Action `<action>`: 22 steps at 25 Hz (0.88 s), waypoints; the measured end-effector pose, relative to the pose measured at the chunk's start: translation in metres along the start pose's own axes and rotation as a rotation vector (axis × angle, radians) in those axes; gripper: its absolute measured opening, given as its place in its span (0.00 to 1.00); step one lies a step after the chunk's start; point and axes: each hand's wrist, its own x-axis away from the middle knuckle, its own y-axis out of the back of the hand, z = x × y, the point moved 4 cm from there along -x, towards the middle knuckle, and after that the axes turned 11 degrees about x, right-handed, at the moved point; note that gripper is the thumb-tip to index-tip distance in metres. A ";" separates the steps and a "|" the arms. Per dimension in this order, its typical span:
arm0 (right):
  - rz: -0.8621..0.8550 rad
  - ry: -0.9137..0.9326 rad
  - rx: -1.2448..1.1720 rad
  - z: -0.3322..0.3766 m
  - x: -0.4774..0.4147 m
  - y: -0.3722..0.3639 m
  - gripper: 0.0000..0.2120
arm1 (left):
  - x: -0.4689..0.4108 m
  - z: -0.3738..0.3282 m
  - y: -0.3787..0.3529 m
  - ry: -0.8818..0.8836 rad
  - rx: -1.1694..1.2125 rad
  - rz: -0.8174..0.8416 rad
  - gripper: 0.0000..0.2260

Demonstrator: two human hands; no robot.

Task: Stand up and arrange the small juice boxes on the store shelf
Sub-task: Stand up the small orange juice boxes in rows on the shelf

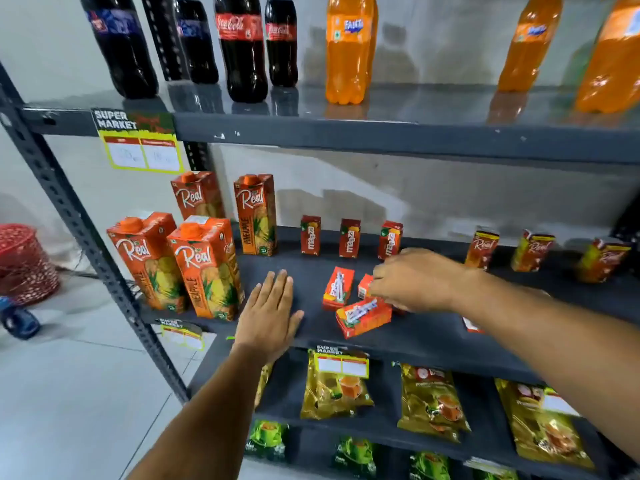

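Three small red Maaza juice boxes (349, 238) stand upright in a row at the back of the dark middle shelf (415, 336). In front of them small orange-red juice boxes lie flat: one (338, 288) at the left, one (363, 317) nearer the front edge. My right hand (412, 278) reaches over them, fingers curled around a third lying box (364, 285), mostly hidden. My left hand (268, 315) rests flat and open on the shelf, left of the lying boxes. Another small box (471, 325) peeks out under my right forearm.
Tall Real juice cartons (204, 268) stand at the shelf's left end. Small Real boxes (531, 251) stand at the back right. Cola and Fanta bottles (348, 50) fill the shelf above. Tea pouches (336, 386) lie on the shelf below. A red basket (24, 261) sits on the floor.
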 end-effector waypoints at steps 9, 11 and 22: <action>0.002 -0.025 -0.036 -0.005 -0.123 -0.035 0.14 | -0.011 0.034 -0.054 0.062 0.138 0.206 0.43; 0.052 0.027 0.004 0.005 -0.135 -0.051 0.17 | -0.007 0.033 -0.054 0.061 0.122 0.187 0.35; 0.147 0.187 0.027 0.016 -0.151 -0.074 0.17 | -0.003 0.028 -0.042 0.066 0.130 0.130 0.29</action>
